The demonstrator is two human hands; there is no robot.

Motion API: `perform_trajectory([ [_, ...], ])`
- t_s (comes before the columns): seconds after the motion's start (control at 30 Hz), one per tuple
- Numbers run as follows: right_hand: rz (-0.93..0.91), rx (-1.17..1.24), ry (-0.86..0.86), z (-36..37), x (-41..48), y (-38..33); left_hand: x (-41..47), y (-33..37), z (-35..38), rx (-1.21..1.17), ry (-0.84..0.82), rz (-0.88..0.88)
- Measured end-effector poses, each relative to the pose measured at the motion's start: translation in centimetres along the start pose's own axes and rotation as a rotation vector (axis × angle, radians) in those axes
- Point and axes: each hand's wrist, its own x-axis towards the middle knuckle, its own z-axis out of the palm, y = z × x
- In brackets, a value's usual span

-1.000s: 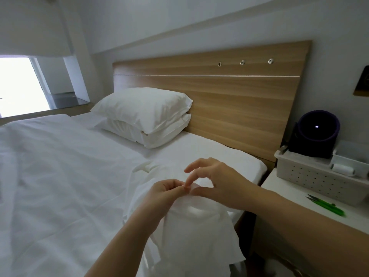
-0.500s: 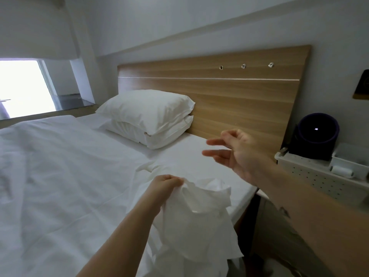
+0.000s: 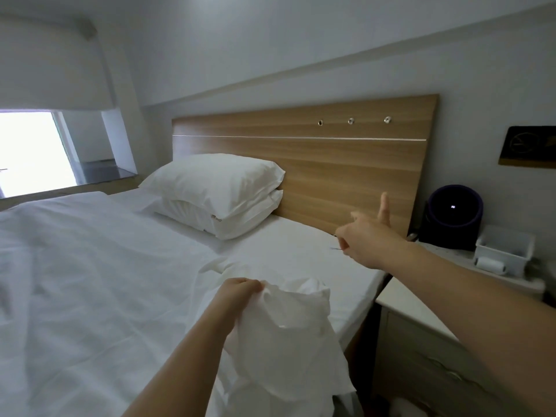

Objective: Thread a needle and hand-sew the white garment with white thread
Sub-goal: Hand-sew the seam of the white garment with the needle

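Two bare hands, mine, reach out over a bed made up in white sheets. My left hand is low in the middle of the view. Its fingers are curled tight round a bunched fold of the white garment, which hangs crumpled and limp from my grip over the near edge of the mattress.

My right hand is lifted higher and farther to the right, well apart from the left. It is above the corner of the mattress by the wooden headboard. Its thumb sticks straight up and the other fingers are curled in, pinching a thin sliver that I take to be the needle, which pokes out to the left of my fingertips. Whether thread trails from it is too fine to tell.

Two white pillows lie stacked against the headboard. To the right of the bed stands a pale bedside table. At the back of it sits a dark round speaker with a tiny light on its front. Just beside the speaker is a white tray, and a spool of white thread lies on its side close against the tray. A dark panel is fixed to the wall above. At far left, a bright window glows under a lowered white blind.
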Motion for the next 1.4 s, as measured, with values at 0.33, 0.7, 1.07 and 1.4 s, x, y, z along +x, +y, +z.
perform_trajectory([
  [0.33, 0.286, 0.919, 0.743, -2.2, 2.9, 2.3, 0.7, -1.4, -0.4, 0.014, 0.018, 0.001],
  [0.7, 0.230, -0.119, 0.588, 0.4, 2.7, 5.8, 2.0, -3.5, -1.8, 0.163, 0.109, -0.053],
  [1.07, -0.089, 0.763, 0.116, 1.2, 1.3, -4.0, -0.3, -0.7, -0.6, 0.201, 0.062, 0.167],
  [1.4, -0.239, 0.809, -0.195, 5.5, 0.8, -7.0, -2.7, 0.9, -1.0, 0.248, 0.021, 0.301],
])
